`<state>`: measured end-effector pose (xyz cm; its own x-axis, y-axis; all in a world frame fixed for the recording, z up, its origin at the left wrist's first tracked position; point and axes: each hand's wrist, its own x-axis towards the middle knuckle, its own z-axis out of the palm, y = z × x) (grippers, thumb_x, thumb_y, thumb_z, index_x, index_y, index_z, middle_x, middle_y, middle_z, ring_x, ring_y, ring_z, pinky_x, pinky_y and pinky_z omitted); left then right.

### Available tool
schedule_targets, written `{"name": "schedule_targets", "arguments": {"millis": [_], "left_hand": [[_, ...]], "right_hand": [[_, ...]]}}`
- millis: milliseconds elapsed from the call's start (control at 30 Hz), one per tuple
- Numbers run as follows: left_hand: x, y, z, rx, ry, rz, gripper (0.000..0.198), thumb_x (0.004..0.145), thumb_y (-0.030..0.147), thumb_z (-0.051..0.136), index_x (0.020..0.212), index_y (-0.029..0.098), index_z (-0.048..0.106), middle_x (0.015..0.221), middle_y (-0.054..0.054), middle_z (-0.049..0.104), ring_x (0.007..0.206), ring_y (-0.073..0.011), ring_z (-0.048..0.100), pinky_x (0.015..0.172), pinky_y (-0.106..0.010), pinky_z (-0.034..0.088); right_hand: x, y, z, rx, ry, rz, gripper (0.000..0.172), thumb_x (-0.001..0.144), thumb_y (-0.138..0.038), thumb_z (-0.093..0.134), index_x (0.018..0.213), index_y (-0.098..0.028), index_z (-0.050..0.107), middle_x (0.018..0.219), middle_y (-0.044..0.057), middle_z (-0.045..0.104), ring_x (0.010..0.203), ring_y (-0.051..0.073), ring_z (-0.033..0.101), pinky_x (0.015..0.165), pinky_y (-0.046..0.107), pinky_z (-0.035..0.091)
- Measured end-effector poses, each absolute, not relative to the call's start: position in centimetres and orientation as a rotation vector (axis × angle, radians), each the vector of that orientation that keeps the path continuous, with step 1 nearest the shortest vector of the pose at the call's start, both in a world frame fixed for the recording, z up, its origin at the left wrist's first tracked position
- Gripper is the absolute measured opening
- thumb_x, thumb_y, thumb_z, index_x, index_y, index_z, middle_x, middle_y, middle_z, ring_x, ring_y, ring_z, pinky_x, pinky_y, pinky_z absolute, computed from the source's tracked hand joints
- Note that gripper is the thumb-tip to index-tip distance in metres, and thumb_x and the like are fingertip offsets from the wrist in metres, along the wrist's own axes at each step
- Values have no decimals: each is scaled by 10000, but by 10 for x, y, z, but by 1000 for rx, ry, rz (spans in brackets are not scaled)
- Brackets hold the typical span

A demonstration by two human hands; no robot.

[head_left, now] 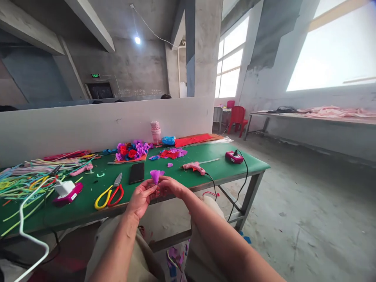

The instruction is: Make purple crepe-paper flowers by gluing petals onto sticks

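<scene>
My left hand (140, 199) and my right hand (169, 187) meet in front of the green table's (88, 203) near edge. Together they pinch a small purple paper flower (156, 175) on a thin stem, its bloom pointing up between the fingertips. Both hands have fingers closed around its base. Scissors with yellow and red handles (109, 194) lie just left of my left hand, and a black phone (136, 172) lies behind it. A pink glue gun (194, 168) rests on the table to the right of my right hand.
Several coloured sticks (35, 178) pile up at the table's left, with a white charger on a magenta power strip (67, 191). Finished paper flowers (132, 150), a pink bottle (156, 132) and red sheets (194, 139) stand by the white partition. Red chairs (237, 117) stand beyond.
</scene>
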<state>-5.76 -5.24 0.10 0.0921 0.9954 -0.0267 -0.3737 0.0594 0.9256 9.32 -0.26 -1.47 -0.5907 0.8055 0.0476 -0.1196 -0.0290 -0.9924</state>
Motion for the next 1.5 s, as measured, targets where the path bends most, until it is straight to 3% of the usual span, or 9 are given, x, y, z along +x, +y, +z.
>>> {"name": "schedule_targets", "arguments": {"millis": [133,300,500,800,900,967,1100,1300,1500], "left_hand": [[-58,-46,-3,929,939,1285,262,627,109,745,875,141,668,694,-38,700,570,-125,635,552,-229,524],[-58,-38,-5,896,1010,1368,263,618,70,724,865,126,653,682,-36,687,557,-101,627,534,-194,508],[-65,-33,-3,923,1070,1523,297,589,143,747,868,141,643,702,-7,676,569,-87,613,531,-189,486],[-84,-29,2,892,1112,1598,308,573,141,750,855,156,627,705,-2,679,559,-75,601,539,-181,466],[-84,-28,1,889,1116,1596,302,579,136,752,851,160,624,708,-1,682,560,-75,605,540,-181,472],[-82,-28,1,890,1108,1584,292,588,131,750,851,161,625,710,-1,684,566,-76,610,543,-180,479],[-74,-30,0,903,1086,1521,269,609,113,738,855,152,635,688,-9,681,554,-76,608,533,-170,484],[-53,-35,-3,954,1058,1377,280,631,70,723,892,134,643,687,-33,690,565,-93,622,561,-182,501],[-39,-33,-5,972,1084,1406,332,626,27,696,930,147,639,688,-19,696,568,-99,628,552,-184,494]], "right_hand": [[97,-7,-14,-752,-1549,1680,233,734,-330,639,919,-192,672,630,-27,615,526,96,555,519,204,458],[112,-4,-15,-787,-1509,1450,319,678,-450,710,713,-137,657,527,-40,578,441,57,479,459,178,405],[143,-6,-4,-729,-1455,1414,322,702,-442,690,742,-124,659,567,-21,618,462,62,517,487,188,438],[115,-89,-68,-555,-2307,2023,79,625,-252,694,631,-180,725,448,-33,601,360,114,536,413,220,422],[101,-95,-73,-815,-2312,1581,131,475,-156,778,482,-225,667,405,-76,551,402,85,506,444,182,365],[106,-81,-60,-988,-2187,1180,202,522,-197,777,417,-204,604,398,-65,525,440,85,493,464,183,345],[129,-36,-26,-980,-1675,1132,272,798,-353,582,620,-164,664,393,-53,492,371,63,425,416,174,321],[121,-12,-17,-873,-1302,1451,366,834,-476,554,812,-132,680,653,20,672,395,42,473,391,158,360],[91,-10,-28,-822,-1316,1549,380,610,-465,778,827,-160,717,623,-41,583,505,48,446,470,161,384]]}}
